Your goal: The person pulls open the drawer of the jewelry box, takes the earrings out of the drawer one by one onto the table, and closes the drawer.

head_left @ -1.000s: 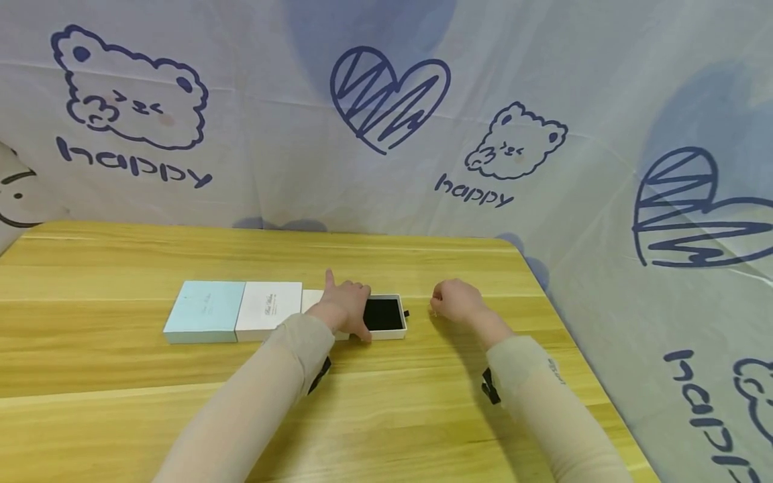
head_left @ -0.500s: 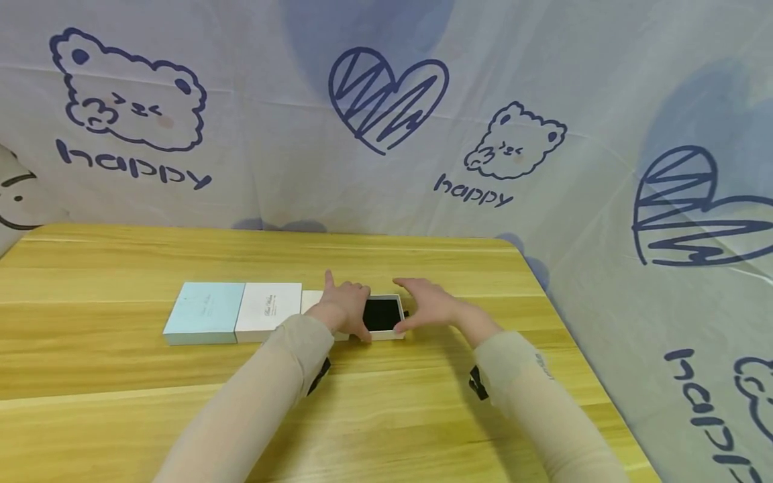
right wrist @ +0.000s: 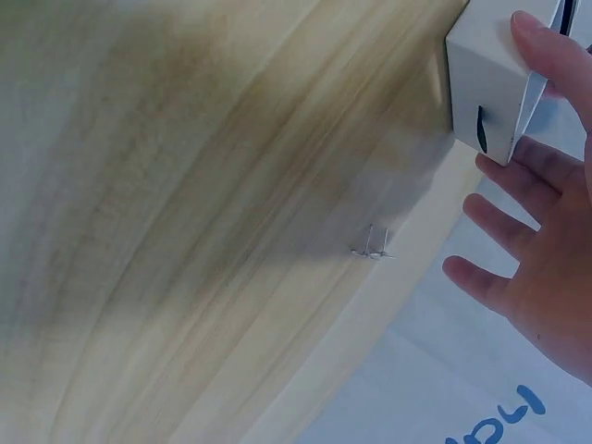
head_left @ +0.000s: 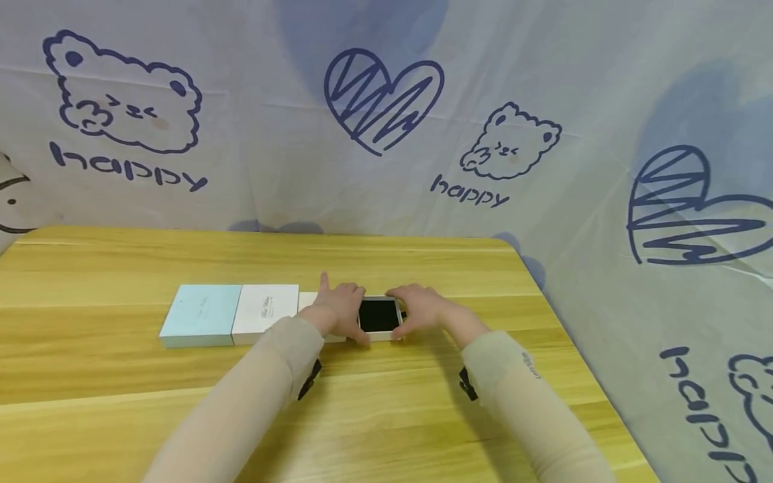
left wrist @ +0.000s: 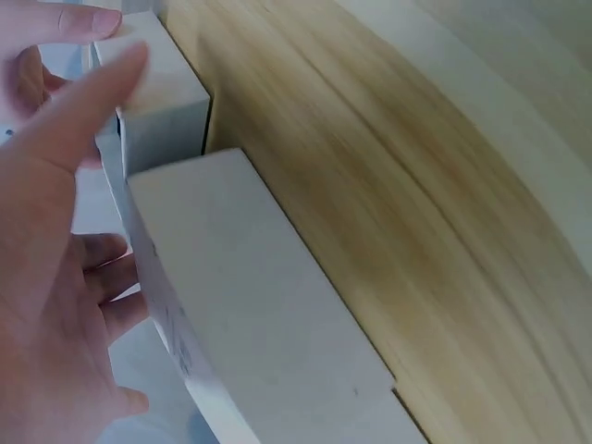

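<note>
Head view | "happy" is printed on backdrop; lettering on white box is illegible | small box, clamped by left hand and right hand, is set well inside right edge of worktop

Soft, even light is washing across the table in the head view, shadows falling along the inner sides of the left sleeve and right sleeve. The left hand is showing a blurred thumb, wood grain curving in that wrist view; the right wrist's picture is looking cool, hazy, its upper-left corner smearing.
</note>
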Available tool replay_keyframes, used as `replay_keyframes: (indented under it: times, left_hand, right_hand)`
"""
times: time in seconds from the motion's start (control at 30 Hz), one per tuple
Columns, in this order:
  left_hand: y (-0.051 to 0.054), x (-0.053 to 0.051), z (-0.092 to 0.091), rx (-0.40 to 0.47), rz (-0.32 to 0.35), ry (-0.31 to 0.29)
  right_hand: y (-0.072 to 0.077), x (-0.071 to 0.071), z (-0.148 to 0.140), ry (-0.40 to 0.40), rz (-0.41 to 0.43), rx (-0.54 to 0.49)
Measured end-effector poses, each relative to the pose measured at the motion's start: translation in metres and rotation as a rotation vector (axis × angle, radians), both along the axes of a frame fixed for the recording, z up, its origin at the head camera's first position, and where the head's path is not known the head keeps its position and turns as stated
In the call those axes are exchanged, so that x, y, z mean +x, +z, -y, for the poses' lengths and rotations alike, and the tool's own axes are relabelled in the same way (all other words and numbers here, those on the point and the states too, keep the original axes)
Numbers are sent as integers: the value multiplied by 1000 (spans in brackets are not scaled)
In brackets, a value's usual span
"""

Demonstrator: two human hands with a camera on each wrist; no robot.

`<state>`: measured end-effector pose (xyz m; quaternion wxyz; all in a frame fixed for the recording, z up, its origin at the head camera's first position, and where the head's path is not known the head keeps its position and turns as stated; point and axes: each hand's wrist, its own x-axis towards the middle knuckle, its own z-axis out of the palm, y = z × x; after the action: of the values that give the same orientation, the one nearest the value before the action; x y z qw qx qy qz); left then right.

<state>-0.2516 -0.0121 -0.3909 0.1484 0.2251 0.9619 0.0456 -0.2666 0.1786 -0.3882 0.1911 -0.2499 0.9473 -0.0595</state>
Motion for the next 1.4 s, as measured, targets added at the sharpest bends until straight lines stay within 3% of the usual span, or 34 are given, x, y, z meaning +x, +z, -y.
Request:
replay_keyframes:
  times: [0.17, 0.37, 0.5, 0.73, 1.03, 1.4]
  left_hand:
    - [7, 1, 19, 12, -2, -2]
    - [20, 3, 46, -23, 50, 30]
    - [20, 3, 54, -59, 70, 34]
    - [14, 1, 55, -61, 69, 49]
    - [16, 1, 54, -20, 81, 60]
    - [19, 5, 50, -12, 74, 45]
  right_hand:
    - [-3, 0, 2, -8, 3, -7]
    - [-4, 0, 1, -8, 14, -12]
    - [-3, 0, -1, -5, 22, -8]
    - [0, 1, 0, -3, 71, -24]
    - [-1, -1, 4, 1, 6, -29]
    - [-1, -3, 12, 12, -3, -10]
